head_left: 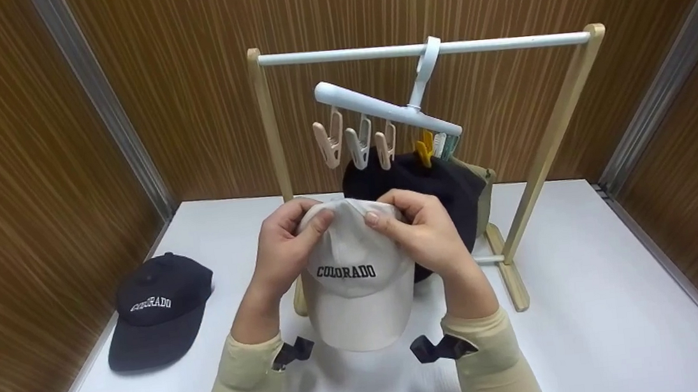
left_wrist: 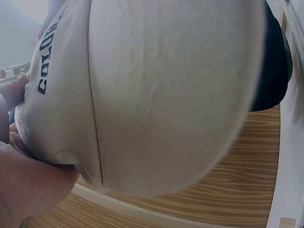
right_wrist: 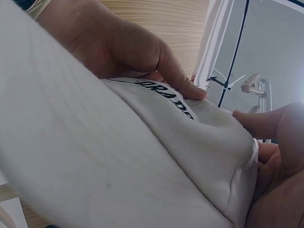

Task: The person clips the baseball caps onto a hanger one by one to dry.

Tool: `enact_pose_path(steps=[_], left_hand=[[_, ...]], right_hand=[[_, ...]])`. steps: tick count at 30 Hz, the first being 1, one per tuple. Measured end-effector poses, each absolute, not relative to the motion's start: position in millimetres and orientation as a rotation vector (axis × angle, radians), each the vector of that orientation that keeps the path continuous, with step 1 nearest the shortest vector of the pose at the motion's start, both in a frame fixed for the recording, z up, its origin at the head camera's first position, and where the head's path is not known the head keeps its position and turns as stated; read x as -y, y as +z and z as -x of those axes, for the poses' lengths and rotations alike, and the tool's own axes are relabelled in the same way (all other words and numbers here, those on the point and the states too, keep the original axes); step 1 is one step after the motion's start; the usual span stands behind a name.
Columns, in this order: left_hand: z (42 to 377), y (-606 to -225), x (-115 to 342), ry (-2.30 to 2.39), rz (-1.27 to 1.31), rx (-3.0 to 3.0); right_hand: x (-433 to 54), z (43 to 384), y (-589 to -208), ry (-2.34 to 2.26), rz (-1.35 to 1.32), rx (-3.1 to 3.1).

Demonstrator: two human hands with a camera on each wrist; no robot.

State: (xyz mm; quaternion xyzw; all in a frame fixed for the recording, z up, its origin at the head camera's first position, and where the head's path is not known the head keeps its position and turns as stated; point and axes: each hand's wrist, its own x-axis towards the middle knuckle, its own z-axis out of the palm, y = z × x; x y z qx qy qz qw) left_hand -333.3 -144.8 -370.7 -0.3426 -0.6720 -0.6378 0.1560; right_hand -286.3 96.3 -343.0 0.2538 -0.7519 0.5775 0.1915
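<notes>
A white baseball cap (head_left: 360, 310) with dark COLORADO lettering hangs between both hands, its brim pointing down. My left hand (head_left: 287, 247) pinches the crown's upper left, thumb on the front and fingers behind. On the upper right of the crown, my right hand (head_left: 426, 230) pinches it the same way. The wrist views show the cap (left_wrist: 161, 95) close up, with the brim filling much of each picture. Just behind the cap, a black cap (head_left: 451, 192) hangs from a white clip hanger (head_left: 379, 108); the white cap and right hand partly hide it.
Several clothes pegs (head_left: 359, 147) hang along the tilted hanger, and a yellow peg (head_left: 426, 148) is at the black cap. An olive cap (head_left: 484, 202) shows behind it. The wooden rack (head_left: 532, 165) carries a white rail (head_left: 513, 43). A navy cap (head_left: 159, 323) lies at the table's left.
</notes>
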Motion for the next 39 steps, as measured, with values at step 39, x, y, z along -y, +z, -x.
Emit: enact_pose_path(steps=[39], left_hand=[[324, -363, 88, -1.892, 1.133, 1.824]], right_hand=[[-155, 273, -339, 1.623, -0.783, 2.109]])
